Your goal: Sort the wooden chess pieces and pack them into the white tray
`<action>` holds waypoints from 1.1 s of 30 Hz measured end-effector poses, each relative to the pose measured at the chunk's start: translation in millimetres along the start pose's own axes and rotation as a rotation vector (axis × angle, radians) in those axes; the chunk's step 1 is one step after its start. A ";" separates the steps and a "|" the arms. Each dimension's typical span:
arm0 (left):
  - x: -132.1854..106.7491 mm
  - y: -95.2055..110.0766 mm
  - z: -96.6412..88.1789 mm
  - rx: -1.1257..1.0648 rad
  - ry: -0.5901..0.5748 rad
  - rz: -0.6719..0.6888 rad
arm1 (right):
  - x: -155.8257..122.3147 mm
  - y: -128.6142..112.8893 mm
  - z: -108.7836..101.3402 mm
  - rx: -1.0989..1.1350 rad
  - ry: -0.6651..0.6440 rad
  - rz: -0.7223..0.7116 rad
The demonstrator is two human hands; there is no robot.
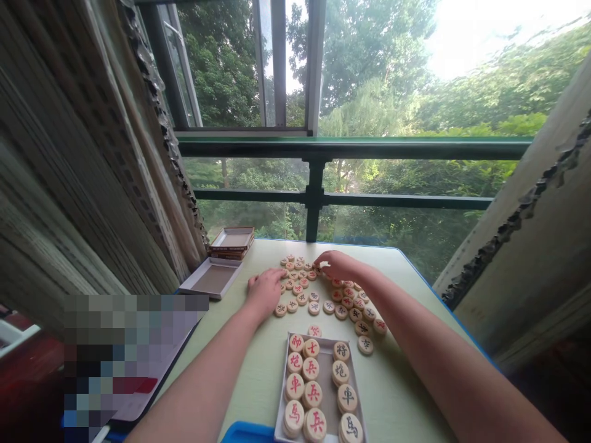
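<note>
Loose game pieces (303, 283), spread across the table (392, 394) beyond an open tray (327, 369); left hand (265, 292), half-curled at their left edge, hold cannot be told; right hand (340, 266), bent over the far edge, hold likewise unclear; handling: light fingertips, characters upward, right forearm (415, 320) best kept clear of nearer pieces.

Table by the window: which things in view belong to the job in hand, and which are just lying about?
In the job:
loose Chinese chess pieces, at the left hand and right hand
open box holding stacked pieces

Seemingly lying about:
shallow tray, perhaps a lid
stacked boxes
blue object
</note>
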State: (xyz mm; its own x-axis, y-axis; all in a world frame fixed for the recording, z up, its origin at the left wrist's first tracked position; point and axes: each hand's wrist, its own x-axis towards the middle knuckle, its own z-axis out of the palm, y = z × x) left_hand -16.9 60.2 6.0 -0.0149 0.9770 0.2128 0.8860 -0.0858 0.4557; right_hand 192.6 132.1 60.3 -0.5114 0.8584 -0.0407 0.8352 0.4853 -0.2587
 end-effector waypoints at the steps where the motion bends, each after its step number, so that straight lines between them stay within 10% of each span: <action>1: -0.4 0.5 -0.2 -0.001 -0.007 0.009 | -0.5 0.2 -1.3 0.003 -0.002 0.009; 12: -2.6 2.9 -2.6 0.020 0.011 -0.022 | -3.2 7.3 -4.4 0.052 -0.104 -0.008; 33: -5.1 -1.4 -19.2 -0.113 -0.050 -0.085 | 8.5 -28.0 27.9 -0.050 0.085 -0.356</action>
State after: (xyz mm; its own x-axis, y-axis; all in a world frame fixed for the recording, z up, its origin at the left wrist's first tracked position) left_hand -26.9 51.6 20.9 -0.0622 0.9900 0.1269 0.8249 -0.0205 0.5649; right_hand 159.3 121.2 40.3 -0.7548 0.6441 0.1243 0.6180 0.7618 -0.1944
